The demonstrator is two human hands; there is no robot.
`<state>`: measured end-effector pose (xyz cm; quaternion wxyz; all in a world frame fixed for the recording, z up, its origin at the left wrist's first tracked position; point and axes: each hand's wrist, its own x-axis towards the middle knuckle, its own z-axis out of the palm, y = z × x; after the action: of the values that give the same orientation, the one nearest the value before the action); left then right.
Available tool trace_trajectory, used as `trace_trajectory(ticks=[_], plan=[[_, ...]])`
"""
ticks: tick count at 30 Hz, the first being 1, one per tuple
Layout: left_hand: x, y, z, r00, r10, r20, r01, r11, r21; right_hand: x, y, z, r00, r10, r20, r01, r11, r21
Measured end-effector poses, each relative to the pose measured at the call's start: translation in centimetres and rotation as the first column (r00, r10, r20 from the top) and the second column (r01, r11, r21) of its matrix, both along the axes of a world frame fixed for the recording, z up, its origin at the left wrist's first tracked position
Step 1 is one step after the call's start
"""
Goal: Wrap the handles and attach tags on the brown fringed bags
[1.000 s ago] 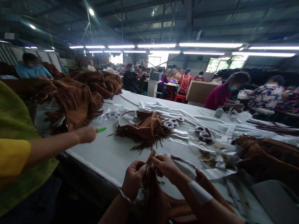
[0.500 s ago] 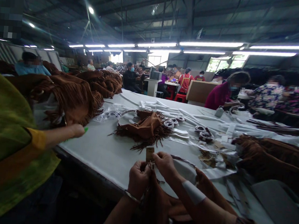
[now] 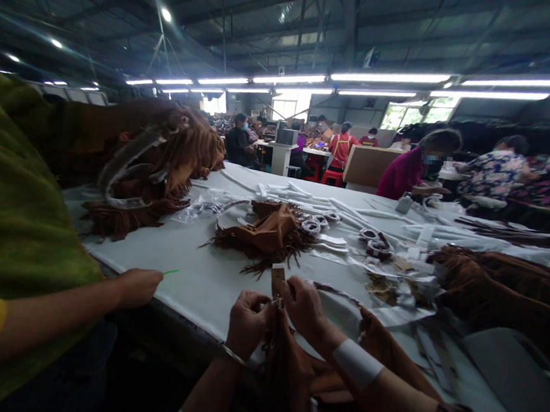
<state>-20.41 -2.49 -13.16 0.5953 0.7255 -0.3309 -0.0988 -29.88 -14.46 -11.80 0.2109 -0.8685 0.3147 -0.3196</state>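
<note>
A brown bag point(image 3: 296, 360) hangs at the table's front edge below my hands. My left hand point(image 3: 248, 321), a bangle on its wrist, has thumb and fingers pinched at the small metal hardware on the bag's upper end. Right beside it, my right hand point(image 3: 304, 305) has its fingers closed on a small brown tag point(image 3: 277, 282), which stands up between the hands and has a pale upper edge. The fingers hide part of the hardware. A wrapped strap point(image 3: 339, 293) runs from behind my right hand to the bag's right side.
A co-worker's hand point(image 3: 139, 287) at left holds a thin green strip point(image 3: 171, 271). A fringed brown bag point(image 3: 273, 228), rolled straps point(image 3: 310, 226) and white strips point(image 3: 299, 195) lie on the white table point(image 3: 193, 282). More brown bags point(image 3: 502, 284) are piled at right.
The co-worker's hand has come down and nearer the table edge, showing more of the green strip. A fringed bag at left has been raised. My hands have barely shifted; the tag stands more upright.
</note>
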Motion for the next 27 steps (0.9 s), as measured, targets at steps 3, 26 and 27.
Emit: trace_trajectory(ticks=[3, 26, 27], plan=[[0.3, 0.2, 0.8, 0.984, -0.022, 0.174, 0.026, 0.999, -0.019, -0.2, -0.2, 0.1, 0.998, 0.057, 0.013, -0.055, 0.995, -0.086], [-0.5, -0.3, -1.6, 0.997, -0.071, -0.005, 0.071, 0.997, -0.020, 0.3, -1.1, -0.7, 0.989, 0.135, 0.059, -0.146, 0.947, 0.285], [-0.5, -0.4, -1.7, 0.997, -0.059, -0.044, 0.058, 0.998, -0.023, 0.3, -1.1, -0.6, 0.985, 0.162, 0.064, -0.174, 0.930, 0.324]])
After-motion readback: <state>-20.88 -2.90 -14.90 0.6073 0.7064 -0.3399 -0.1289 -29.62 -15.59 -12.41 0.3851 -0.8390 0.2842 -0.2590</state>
